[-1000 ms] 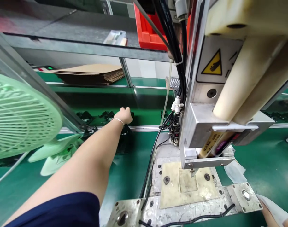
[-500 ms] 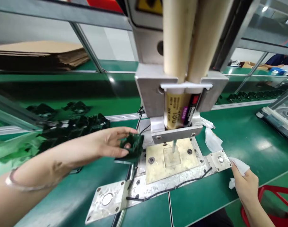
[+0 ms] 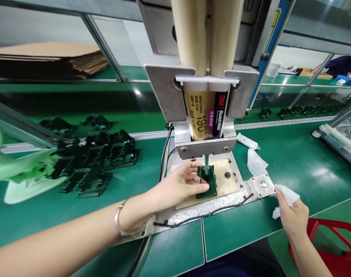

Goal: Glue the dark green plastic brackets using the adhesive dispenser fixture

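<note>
My left hand [image 3: 189, 182] grips a small dark green part [image 3: 209, 186], shaped like a bracket, by its left side. The part is over the pale fixture plate [image 3: 225, 169], right under the thin nozzle [image 3: 207, 164] of the adhesive dispenser. Above it a labelled twin adhesive cartridge [image 3: 205, 115] sits in the metal holder. At the right, my right hand [image 3: 295, 215] pinches a white tissue [image 3: 287, 195] beside the metal button plate [image 3: 263, 185]. Fingers partly cover the green part, so whether it rests on the plate is hard to see.
Several similar dark parts [image 3: 97, 154] cluster at the left near a green fan [image 3: 22, 177]. Behind the right button plate lie a white tube [image 3: 248, 141] and another tissue [image 3: 256, 161]. A red stool [image 3: 331, 238] stands at the lower right; cardboard sheets [image 3: 48, 61] lie on the shelf.
My left hand has carried the dark green part rightward, from beside the fixture to under the nozzle. The right hand keeps the tissue by the button plate. The view has shifted slightly.
</note>
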Demonstrator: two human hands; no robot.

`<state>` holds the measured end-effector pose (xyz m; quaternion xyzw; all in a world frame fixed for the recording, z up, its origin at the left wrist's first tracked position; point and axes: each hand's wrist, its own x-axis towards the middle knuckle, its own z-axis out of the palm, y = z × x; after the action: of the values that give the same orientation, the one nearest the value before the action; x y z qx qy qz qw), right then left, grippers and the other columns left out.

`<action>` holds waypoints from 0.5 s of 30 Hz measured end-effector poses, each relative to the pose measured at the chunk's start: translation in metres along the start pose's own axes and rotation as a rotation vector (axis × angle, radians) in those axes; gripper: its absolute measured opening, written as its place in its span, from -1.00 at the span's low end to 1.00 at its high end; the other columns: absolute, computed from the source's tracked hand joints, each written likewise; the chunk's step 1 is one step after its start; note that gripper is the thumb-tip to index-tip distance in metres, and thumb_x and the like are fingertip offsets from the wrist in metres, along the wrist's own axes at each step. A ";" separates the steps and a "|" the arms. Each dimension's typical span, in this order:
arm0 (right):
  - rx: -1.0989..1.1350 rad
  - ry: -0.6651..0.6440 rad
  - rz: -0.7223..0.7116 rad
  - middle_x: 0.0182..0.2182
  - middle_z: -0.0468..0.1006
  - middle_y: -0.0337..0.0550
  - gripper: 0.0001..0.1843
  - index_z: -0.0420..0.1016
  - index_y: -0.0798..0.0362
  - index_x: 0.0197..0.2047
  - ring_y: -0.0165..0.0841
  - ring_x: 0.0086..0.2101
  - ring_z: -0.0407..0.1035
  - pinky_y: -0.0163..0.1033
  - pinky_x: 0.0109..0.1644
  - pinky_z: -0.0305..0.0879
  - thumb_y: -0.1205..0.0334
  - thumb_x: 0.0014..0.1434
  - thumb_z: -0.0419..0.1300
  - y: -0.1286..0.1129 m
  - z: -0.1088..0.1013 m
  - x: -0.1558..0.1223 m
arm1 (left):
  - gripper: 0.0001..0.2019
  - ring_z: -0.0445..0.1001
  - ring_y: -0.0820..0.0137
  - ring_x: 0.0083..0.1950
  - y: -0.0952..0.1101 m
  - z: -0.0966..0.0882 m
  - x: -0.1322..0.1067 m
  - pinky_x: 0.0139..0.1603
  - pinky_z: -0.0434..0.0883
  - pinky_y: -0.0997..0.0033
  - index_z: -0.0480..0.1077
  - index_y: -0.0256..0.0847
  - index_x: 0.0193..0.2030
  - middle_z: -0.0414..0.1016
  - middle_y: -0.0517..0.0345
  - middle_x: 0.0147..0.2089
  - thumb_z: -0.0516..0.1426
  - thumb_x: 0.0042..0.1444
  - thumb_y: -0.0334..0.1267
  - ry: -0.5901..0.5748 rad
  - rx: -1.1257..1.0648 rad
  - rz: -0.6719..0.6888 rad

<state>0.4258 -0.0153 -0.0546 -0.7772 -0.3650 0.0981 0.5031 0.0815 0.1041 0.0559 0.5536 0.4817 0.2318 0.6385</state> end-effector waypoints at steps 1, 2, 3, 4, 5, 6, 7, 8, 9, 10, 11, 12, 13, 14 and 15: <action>0.003 -0.002 0.006 -0.34 0.73 0.05 -0.34 0.78 0.14 -0.18 -0.06 -0.34 0.65 -0.14 -0.27 0.54 -0.34 0.04 0.32 -0.001 0.000 0.000 | -0.22 0.54 0.14 -0.01 -0.005 -0.001 0.003 0.18 0.50 -0.06 0.24 -0.20 0.13 0.50 -0.02 -0.07 0.46 -0.15 0.04 0.020 0.046 0.058; 0.005 -0.006 0.012 -0.33 0.73 0.05 -0.34 0.78 0.14 -0.18 -0.05 -0.34 0.64 -0.13 -0.26 0.54 -0.34 0.04 0.32 -0.001 0.001 0.000 | -0.22 0.53 0.15 -0.01 -0.010 -0.001 0.006 0.17 0.50 -0.05 0.20 -0.20 0.14 0.48 -0.03 -0.07 0.43 -0.12 0.04 0.037 0.098 0.108; 0.007 -0.009 0.019 -0.32 0.73 0.05 -0.34 0.77 0.14 -0.17 -0.05 -0.33 0.64 -0.12 -0.26 0.53 -0.34 0.03 0.33 -0.001 0.001 0.000 | -0.23 0.52 0.14 -0.01 -0.014 -0.001 0.007 0.18 0.49 -0.06 0.18 -0.21 0.16 0.47 -0.04 -0.06 0.40 -0.08 0.06 0.047 0.153 0.150; 0.010 -0.012 0.027 -0.32 0.73 0.05 -0.33 0.77 0.14 -0.16 -0.04 -0.33 0.64 -0.11 -0.25 0.53 -0.33 0.03 0.33 0.000 0.001 0.000 | -0.24 0.52 0.14 -0.02 -0.018 -0.001 0.008 0.18 0.48 -0.07 0.17 -0.21 0.19 0.45 -0.05 -0.05 0.37 -0.04 0.08 0.055 0.211 0.179; 0.012 -0.013 0.036 -0.32 0.73 0.05 -0.33 0.77 0.14 -0.15 -0.04 -0.33 0.64 -0.10 -0.24 0.53 -0.33 0.02 0.33 0.000 0.001 0.000 | -0.24 0.53 0.14 -0.04 -0.020 -0.001 0.008 0.16 0.48 -0.10 0.16 -0.22 0.22 0.45 -0.05 -0.05 0.33 0.01 0.11 0.062 0.277 0.191; 0.015 -0.012 0.048 -0.32 0.73 0.05 -0.33 0.77 0.14 -0.15 -0.04 -0.33 0.63 -0.09 -0.23 0.53 -0.33 0.01 0.34 0.000 0.001 0.000 | -0.24 0.52 0.13 -0.07 -0.022 0.000 0.007 0.13 0.49 -0.13 0.17 -0.21 0.25 0.44 -0.06 -0.04 0.29 0.05 0.14 0.077 0.348 0.196; 0.020 -0.003 0.061 -0.31 0.73 0.05 -0.32 0.77 0.14 -0.15 -0.02 -0.31 0.63 -0.08 -0.21 0.52 -0.33 -0.01 0.35 0.000 0.000 0.000 | -0.25 0.51 0.09 -0.06 -0.022 0.000 0.006 0.11 0.49 -0.15 0.19 -0.20 0.28 0.44 -0.09 -0.02 0.26 0.08 0.17 0.098 0.423 0.203; 0.026 0.007 0.076 -0.30 0.73 0.06 -0.32 0.77 0.14 -0.15 -0.01 -0.29 0.63 -0.07 -0.19 0.52 -0.33 -0.03 0.36 0.000 0.000 0.001 | -0.27 0.50 0.03 0.00 -0.022 0.000 0.005 0.12 0.48 -0.18 0.22 -0.19 0.29 0.43 -0.13 0.02 0.24 0.10 0.19 0.121 0.506 0.216; 0.032 0.019 0.094 -0.29 0.74 0.07 -0.31 0.77 0.15 -0.15 0.01 -0.26 0.63 -0.06 -0.18 0.52 -0.33 -0.05 0.37 -0.002 0.000 0.001 | -0.27 0.45 -0.06 0.12 -0.021 -0.001 0.003 0.16 0.45 -0.23 0.26 -0.17 0.30 0.42 -0.18 0.09 0.24 0.10 0.21 0.148 0.592 0.229; 0.036 0.030 0.115 -0.27 0.74 0.07 -0.30 0.77 0.15 -0.14 0.02 -0.24 0.63 -0.06 -0.18 0.52 -0.33 -0.06 0.38 -0.004 0.000 0.003 | -0.24 0.36 -0.16 0.25 -0.021 -0.004 0.001 0.22 0.41 -0.28 0.29 -0.16 0.32 0.37 -0.23 0.18 0.25 0.08 0.23 0.175 0.671 0.237; 0.038 0.040 0.138 -0.26 0.74 0.07 -0.29 0.76 0.16 -0.13 0.02 -0.24 0.63 -0.07 -0.20 0.51 -0.33 -0.07 0.39 -0.007 0.001 0.004 | -0.18 0.23 -0.25 0.38 -0.020 -0.007 -0.003 0.28 0.35 -0.34 0.29 -0.16 0.35 0.30 -0.27 0.28 0.27 0.03 0.25 0.204 0.734 0.244; 0.040 0.042 0.159 -0.27 0.74 0.07 -0.28 0.76 0.17 -0.11 0.02 -0.25 0.63 -0.07 -0.23 0.50 -0.33 -0.07 0.39 -0.010 0.001 0.007 | -0.09 0.11 -0.32 0.45 -0.019 -0.012 -0.009 0.34 0.28 -0.39 0.26 -0.17 0.40 0.22 -0.30 0.37 0.29 -0.01 0.27 0.241 0.777 0.248; 0.041 0.036 0.176 -0.28 0.74 0.06 -0.27 0.76 0.18 -0.11 0.01 -0.26 0.62 -0.09 -0.26 0.49 -0.33 -0.07 0.40 -0.014 0.003 0.009 | 0.00 0.04 -0.36 0.49 -0.019 -0.018 -0.016 0.37 0.23 -0.43 0.21 -0.18 0.46 0.16 -0.31 0.43 0.30 -0.05 0.29 0.291 0.803 0.242; 0.045 0.022 0.190 -0.30 0.73 0.05 -0.26 0.75 0.18 -0.11 0.00 -0.27 0.62 -0.10 -0.28 0.49 -0.33 -0.09 0.41 -0.018 0.004 0.012 | 0.05 0.04 -0.38 0.49 -0.020 -0.025 -0.025 0.37 0.23 -0.45 0.17 -0.19 0.49 0.14 -0.30 0.45 0.28 -0.06 0.33 0.360 0.806 0.231; 0.053 -0.006 0.198 -0.31 0.73 0.04 -0.26 0.75 0.18 -0.12 0.00 -0.27 0.62 -0.10 -0.28 0.49 -0.34 -0.11 0.42 -0.023 0.007 0.015 | 0.05 0.10 -0.37 0.48 -0.021 -0.033 -0.035 0.34 0.28 -0.44 0.16 -0.17 0.50 0.16 -0.27 0.46 0.25 -0.04 0.36 0.433 0.787 0.213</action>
<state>0.4224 0.0049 -0.0348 -0.7957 -0.2851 0.1591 0.5102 0.0327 0.0846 0.0513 0.7392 0.5959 0.2060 0.2369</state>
